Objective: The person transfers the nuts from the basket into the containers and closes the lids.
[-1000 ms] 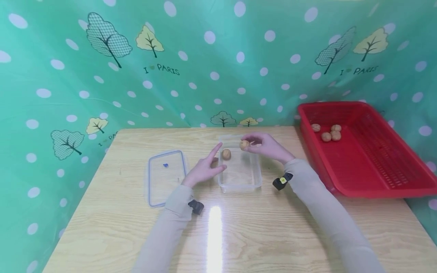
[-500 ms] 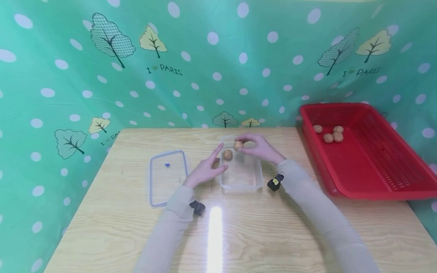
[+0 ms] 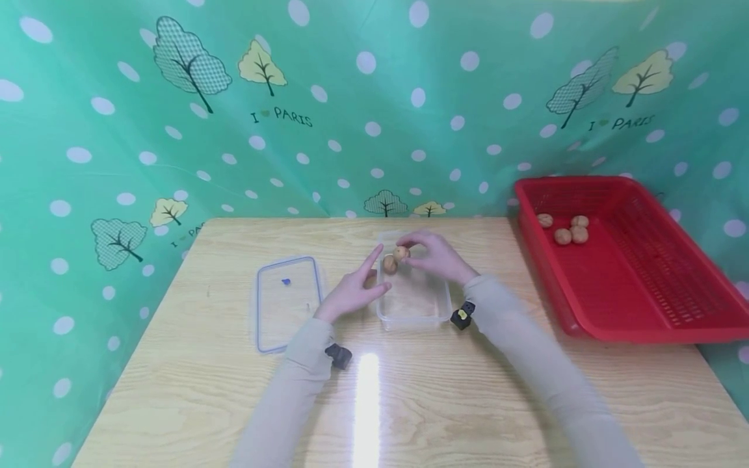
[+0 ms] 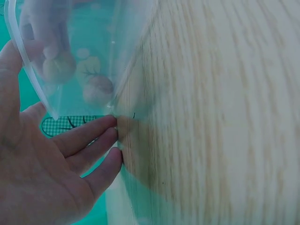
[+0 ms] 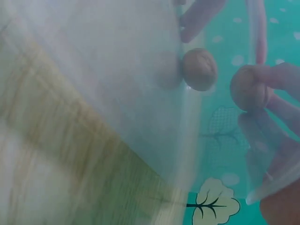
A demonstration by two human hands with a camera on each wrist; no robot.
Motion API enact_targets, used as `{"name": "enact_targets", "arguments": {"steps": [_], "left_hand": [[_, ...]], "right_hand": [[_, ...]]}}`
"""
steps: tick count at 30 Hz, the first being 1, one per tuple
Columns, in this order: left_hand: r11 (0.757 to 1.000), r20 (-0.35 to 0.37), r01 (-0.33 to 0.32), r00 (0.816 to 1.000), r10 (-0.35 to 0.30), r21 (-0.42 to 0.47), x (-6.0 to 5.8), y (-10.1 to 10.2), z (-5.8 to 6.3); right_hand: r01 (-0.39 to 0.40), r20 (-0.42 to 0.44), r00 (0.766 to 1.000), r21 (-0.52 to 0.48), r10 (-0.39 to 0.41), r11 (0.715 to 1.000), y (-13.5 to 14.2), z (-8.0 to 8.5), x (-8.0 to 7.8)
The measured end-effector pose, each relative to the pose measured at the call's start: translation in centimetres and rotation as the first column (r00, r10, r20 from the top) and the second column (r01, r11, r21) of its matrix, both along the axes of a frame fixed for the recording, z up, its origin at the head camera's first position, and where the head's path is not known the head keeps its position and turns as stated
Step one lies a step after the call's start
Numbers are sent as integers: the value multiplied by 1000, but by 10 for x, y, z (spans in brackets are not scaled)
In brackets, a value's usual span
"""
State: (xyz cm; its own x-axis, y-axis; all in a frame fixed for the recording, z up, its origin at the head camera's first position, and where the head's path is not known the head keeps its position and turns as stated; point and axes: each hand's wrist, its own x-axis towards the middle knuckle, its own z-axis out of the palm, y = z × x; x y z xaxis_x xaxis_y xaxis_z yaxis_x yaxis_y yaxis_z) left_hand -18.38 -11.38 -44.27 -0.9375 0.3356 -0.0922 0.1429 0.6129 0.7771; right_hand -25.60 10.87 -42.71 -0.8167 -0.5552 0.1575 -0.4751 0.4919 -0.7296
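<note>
A clear plastic box (image 3: 415,317) stands on the table with one walnut (image 3: 389,264) inside, near its far left corner. My right hand (image 3: 437,256) pinches a second walnut (image 3: 402,253) between thumb and fingers, over the box's far part. In the right wrist view that held walnut (image 5: 250,88) is apart from the walnut (image 5: 200,69) on the box floor. Along the box's left side lies my left hand (image 3: 354,290), fingers spread, thumb and index finger at the rim. The left wrist view shows its other fingers (image 4: 89,136) stretched out with their tips on the table.
A clear lid (image 3: 287,305) with a blue seal lies left of the box. At the right a red plastic basket (image 3: 620,286) contains several walnuts (image 3: 570,233). A green patterned cloth (image 3: 328,130) hangs behind the wooden table (image 3: 234,403).
My right hand has moved left across the box with its walnut, close to the walnut inside. The left hand has stayed at the box's left side.
</note>
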Motion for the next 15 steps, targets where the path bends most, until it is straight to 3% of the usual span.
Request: {"name": "enact_targets", "arguments": {"steps": [7,15], "left_hand": [[1000,-5,5,1000,-5,6,0,0,-1],[1000,-2,2,1000,-2,-1,1,-2,0]], "right_hand": [[58,-125,991,138,-41,989,-8,-5,1],[122,-155,984,227,-88,966,-14,-2,5]]}}
